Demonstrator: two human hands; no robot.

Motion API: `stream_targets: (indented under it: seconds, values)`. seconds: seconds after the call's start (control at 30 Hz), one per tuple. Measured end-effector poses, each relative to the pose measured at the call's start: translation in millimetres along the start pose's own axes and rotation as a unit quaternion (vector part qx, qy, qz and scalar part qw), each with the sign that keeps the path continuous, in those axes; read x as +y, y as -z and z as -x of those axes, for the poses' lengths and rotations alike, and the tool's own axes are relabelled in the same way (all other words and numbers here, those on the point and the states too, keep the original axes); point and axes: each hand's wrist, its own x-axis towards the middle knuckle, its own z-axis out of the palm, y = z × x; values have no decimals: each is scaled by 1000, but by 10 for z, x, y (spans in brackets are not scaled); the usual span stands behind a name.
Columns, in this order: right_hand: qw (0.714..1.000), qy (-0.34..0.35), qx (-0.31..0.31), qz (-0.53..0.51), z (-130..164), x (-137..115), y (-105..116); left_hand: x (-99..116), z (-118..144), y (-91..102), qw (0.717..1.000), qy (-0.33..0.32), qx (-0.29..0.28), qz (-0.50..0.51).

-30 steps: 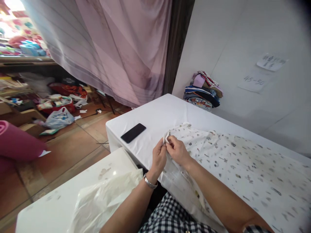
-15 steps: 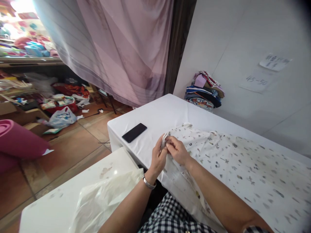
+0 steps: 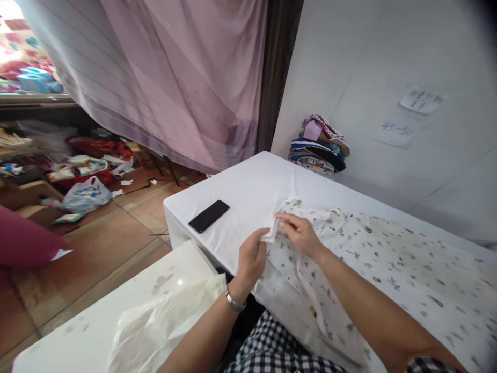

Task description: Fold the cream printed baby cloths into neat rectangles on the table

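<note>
A white cloth with a small scattered print (image 3: 373,248) lies across the right side of the white-covered table (image 3: 248,181), and part of it hangs over the near edge. My left hand (image 3: 252,259) pinches the cloth's edge between thumb and fingers. Just to its right, my right hand (image 3: 301,233) grips the same edge, its fingertips partly hidden by the fabric. A short folded strip of cloth shows between the two hands. Left of them, a black phone (image 3: 209,216) lies flat on the table.
A lower white table (image 3: 135,285) stands at the left with a crumpled pale plastic bag (image 3: 166,321) on it. Folded clothes (image 3: 318,145) are stacked at the far edge by the wall. A pink curtain (image 3: 186,77) hangs behind. Bags and boxes crowd the floor at left.
My hands have moved apart: the right one has shifted right, and a strip of cloth edge now shows between them. The view has turned slightly, so the surroundings sit further left.
</note>
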Motion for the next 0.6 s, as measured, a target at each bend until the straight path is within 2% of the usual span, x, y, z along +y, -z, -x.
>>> stream_targets:
  seconds: [0.03, 0.1, 0.13, 0.2, 0.27, 0.33, 0.43, 0.6]
  values:
    - [999, -9, 37, 1, -50, 33, 135, 41, 79, -11, 997, -67, -34, -21]
    - [995, -37, 87, 11, -181, 140, 423, 154, 250, -54, 973, -197, -113, -32]
    - [993, -60, 99, 24, -252, 213, 563, 217, 334, -82, 957, -243, -159, -27]
    - [983, -130, 109, 68, -383, 382, 813, 329, 486, -142, 924, -284, -258, -3]
    - [960, -225, 118, 115, -479, 556, 996, 393, 602, -191, 892, -286, -348, 22]
    - [934, -306, 124, 140, -539, 706, 1101, 400, 681, -223, 868, -277, -410, 39]
    - [911, -375, 110, 131, -602, 847, 1119, 347, 752, -245, 856, -248, -450, 55]
    - [896, -434, 59, 80, -764, 888, 939, 260, 843, -298, 850, -197, -481, 84]
